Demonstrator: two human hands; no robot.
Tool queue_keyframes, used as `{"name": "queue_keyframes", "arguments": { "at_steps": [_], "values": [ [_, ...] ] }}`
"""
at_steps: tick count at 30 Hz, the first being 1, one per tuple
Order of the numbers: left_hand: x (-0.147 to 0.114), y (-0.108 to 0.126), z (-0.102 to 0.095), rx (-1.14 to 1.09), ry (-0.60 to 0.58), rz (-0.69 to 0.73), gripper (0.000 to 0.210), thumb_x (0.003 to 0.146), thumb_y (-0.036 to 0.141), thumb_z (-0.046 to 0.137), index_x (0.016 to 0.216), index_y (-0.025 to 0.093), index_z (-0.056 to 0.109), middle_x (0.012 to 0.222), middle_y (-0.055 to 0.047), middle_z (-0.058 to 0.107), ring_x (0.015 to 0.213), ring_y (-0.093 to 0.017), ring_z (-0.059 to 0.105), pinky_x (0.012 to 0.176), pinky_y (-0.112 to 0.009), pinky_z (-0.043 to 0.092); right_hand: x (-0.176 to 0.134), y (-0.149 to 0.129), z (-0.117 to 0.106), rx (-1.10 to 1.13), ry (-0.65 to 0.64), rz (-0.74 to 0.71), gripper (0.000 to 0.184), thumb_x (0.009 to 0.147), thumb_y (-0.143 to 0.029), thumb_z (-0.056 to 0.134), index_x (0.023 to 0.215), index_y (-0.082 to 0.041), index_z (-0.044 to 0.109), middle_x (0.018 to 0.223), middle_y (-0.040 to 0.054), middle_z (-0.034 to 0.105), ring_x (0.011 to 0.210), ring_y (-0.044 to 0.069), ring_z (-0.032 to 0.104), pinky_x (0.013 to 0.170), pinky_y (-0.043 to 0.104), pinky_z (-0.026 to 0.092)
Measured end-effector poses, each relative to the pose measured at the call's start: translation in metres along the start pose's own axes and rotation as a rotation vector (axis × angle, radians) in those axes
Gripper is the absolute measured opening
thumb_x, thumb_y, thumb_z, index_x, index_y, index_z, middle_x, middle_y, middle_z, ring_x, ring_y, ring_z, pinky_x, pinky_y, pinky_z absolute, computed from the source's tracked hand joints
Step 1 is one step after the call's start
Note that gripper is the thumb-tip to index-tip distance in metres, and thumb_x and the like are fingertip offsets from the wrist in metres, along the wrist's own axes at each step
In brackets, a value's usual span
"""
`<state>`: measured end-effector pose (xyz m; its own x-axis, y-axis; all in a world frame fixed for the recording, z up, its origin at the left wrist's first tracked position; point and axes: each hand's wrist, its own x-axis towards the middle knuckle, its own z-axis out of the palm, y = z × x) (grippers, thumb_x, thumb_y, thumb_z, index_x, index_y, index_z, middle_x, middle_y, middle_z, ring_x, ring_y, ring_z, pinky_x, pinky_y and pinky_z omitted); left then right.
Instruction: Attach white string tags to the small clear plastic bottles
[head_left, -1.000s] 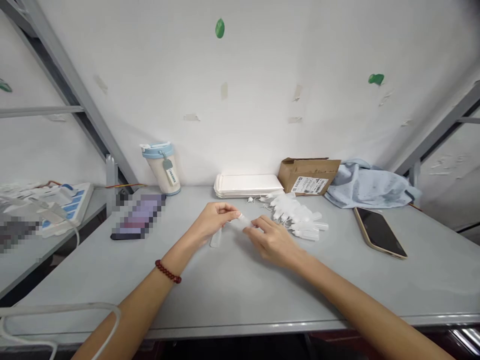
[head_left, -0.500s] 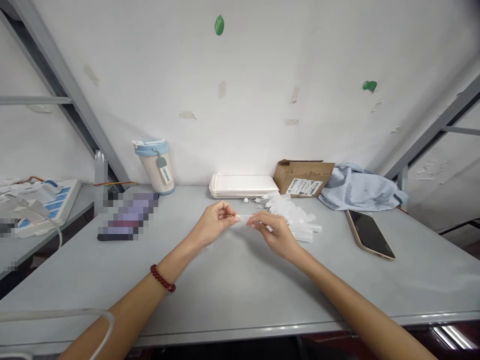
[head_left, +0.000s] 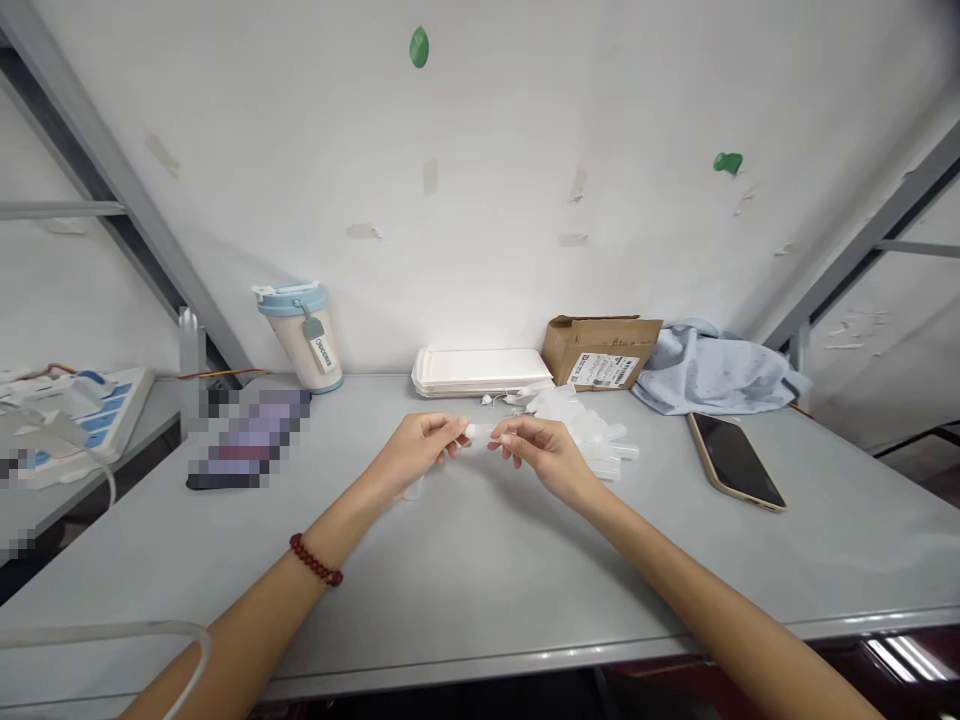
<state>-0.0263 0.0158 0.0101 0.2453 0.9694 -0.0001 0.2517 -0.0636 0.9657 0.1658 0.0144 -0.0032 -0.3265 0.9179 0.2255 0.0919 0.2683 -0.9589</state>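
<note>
Pinching a small translucent tube (head_left: 482,431) between them, the left hand (head_left: 420,450) and right hand (head_left: 549,455) hold it roughly level, in front and left of a brown cardboard box (head_left: 602,352). Just before that box lies a pile of similar tubes (head_left: 589,420); a blue-lidded cup (head_left: 304,345) stands well to the box's left.
</note>
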Motion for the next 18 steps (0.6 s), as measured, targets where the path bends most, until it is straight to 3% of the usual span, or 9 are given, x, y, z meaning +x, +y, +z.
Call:
{"name": "queue_keyframes", "arguments": {
  "at_steps": [4, 10, 14, 18],
  "values": [
    [0.0, 0.0, 0.003, 0.119, -0.02, 0.004, 0.043, 0.079, 0.054, 0.046, 0.065, 0.015, 0.059, 0.06, -0.001, 0.056, 0.053, -0.011, 0.046, 0.051, -0.024, 0.034, 0.0, 0.002, 0.0, 0.022, 0.013, 0.013, 0.018, 0.076, -0.034, 0.058, 0.08, -0.017, 0.066, 0.075, 0.0042, 0.067, 0.06, 0.011, 0.052, 0.055, 0.025, 0.042],
    [-0.002, -0.003, 0.006, 0.154, -0.027, 0.09, 0.03, 0.078, 0.044, 0.052, 0.087, 0.016, 0.06, 0.081, -0.004, 0.063, 0.059, -0.012, 0.05, 0.054, -0.024, 0.039, -0.001, 0.005, 0.0, 0.122, 0.022, 0.081, 0.023, 0.075, -0.038, 0.061, 0.083, -0.016, 0.066, 0.07, 0.0046, 0.067, 0.061, 0.012, 0.054, 0.055, 0.025, 0.041],
    [-0.005, -0.006, 0.01, 0.256, 0.026, 0.185, 0.024, 0.079, 0.038, 0.052, 0.089, 0.018, 0.06, 0.078, -0.003, 0.063, 0.066, -0.015, 0.053, 0.062, -0.027, 0.041, -0.001, 0.003, -0.001, 0.175, 0.024, 0.154, 0.029, 0.074, -0.04, 0.062, 0.086, -0.014, 0.065, 0.071, 0.0058, 0.067, 0.057, 0.01, 0.052, 0.055, 0.024, 0.04],
    [-0.006, -0.004, 0.011, 0.216, 0.022, 0.17, 0.028, 0.079, 0.04, 0.051, 0.094, 0.018, 0.06, 0.081, -0.003, 0.064, 0.065, -0.015, 0.054, 0.06, -0.026, 0.041, -0.002, 0.002, 0.0, 0.193, 0.026, 0.188, 0.033, 0.074, -0.043, 0.062, 0.091, -0.014, 0.063, 0.071, 0.0062, 0.068, 0.057, 0.01, 0.053, 0.055, 0.024, 0.04]
  ]
}}
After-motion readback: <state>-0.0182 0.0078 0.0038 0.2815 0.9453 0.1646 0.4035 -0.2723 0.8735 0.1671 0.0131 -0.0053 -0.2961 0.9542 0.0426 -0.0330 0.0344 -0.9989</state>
